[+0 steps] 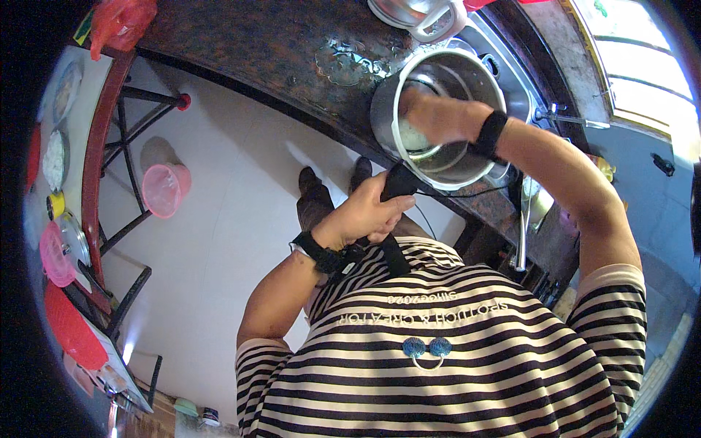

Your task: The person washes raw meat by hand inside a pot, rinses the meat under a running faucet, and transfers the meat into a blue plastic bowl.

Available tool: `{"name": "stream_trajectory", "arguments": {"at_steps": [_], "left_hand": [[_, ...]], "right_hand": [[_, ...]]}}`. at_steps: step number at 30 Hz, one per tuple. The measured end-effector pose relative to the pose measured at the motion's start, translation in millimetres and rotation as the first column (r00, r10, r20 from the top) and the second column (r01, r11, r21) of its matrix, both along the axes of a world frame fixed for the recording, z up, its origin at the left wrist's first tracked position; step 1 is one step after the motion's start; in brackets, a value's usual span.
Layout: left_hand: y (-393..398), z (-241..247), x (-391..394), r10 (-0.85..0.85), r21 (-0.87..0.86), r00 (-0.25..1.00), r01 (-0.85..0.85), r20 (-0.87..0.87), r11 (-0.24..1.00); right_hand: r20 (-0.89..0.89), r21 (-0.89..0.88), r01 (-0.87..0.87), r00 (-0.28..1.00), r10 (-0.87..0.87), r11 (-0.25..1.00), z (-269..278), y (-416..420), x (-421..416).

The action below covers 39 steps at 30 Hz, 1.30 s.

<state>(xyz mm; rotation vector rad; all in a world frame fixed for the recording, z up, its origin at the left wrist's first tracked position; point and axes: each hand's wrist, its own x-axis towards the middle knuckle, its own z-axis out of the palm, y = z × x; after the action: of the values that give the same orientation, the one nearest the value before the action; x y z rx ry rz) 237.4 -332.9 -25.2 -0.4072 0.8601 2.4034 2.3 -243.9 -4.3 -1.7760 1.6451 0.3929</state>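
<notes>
A metal pot with a pale rim stands at the counter's edge beside the sink. My right hand, blurred, reaches down inside it, and its fingertips are hard to make out. Whitish contents show at the bottom of the pot; what they are is unclear. My left hand is closed around a long black handle at the pot's near side, and the handle's end sticks out below the fist. Both wrists wear black bands.
Water lies on the dark stone counter near a pale-handled vessel. A tap is behind the sink. A pink bin stands on the floor at left, beside a table holding dishes. A thin black cable runs near the pot.
</notes>
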Motion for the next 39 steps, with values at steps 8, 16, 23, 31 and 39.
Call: {"name": "stream_trajectory", "arguments": {"at_steps": [8, 16, 23, 31, 39], "left_hand": [[1.8, 0.6, -1.2, -0.01, -0.024, 1.0, 0.01, -0.012, 1.0], [5.1, -5.2, 1.2, 0.008, -0.044, 0.999, -0.01, -0.053, 0.999], [3.3, -3.1, 4.2, 0.022, -0.045, 0.999, -0.023, -0.035, 0.999], [4.1, -2.0, 4.0, 0.011, 0.001, 1.0, -0.011, -0.025, 1.0], [2.3, -2.2, 3.8, 0.02, -0.034, 1.0, -0.021, -0.015, 0.999]], "right_hand": [[-0.135, -0.276, -0.204, 0.976, 0.172, 0.939, -34.7, 24.7, -38.0], [-0.059, -0.108, -0.103, 0.994, 0.097, 0.989, -24.8, 11.1, -41.6], [-0.049, 0.019, 0.081, 0.996, -0.08, 0.997, -11.1, -4.2, -4.7], [0.077, 0.182, 0.045, 0.995, -0.059, 0.982, -8.6, -1.4, 7.6], [-0.252, -0.164, -0.007, 0.967, -0.035, 0.986, 19.1, 15.3, -20.4]]}}
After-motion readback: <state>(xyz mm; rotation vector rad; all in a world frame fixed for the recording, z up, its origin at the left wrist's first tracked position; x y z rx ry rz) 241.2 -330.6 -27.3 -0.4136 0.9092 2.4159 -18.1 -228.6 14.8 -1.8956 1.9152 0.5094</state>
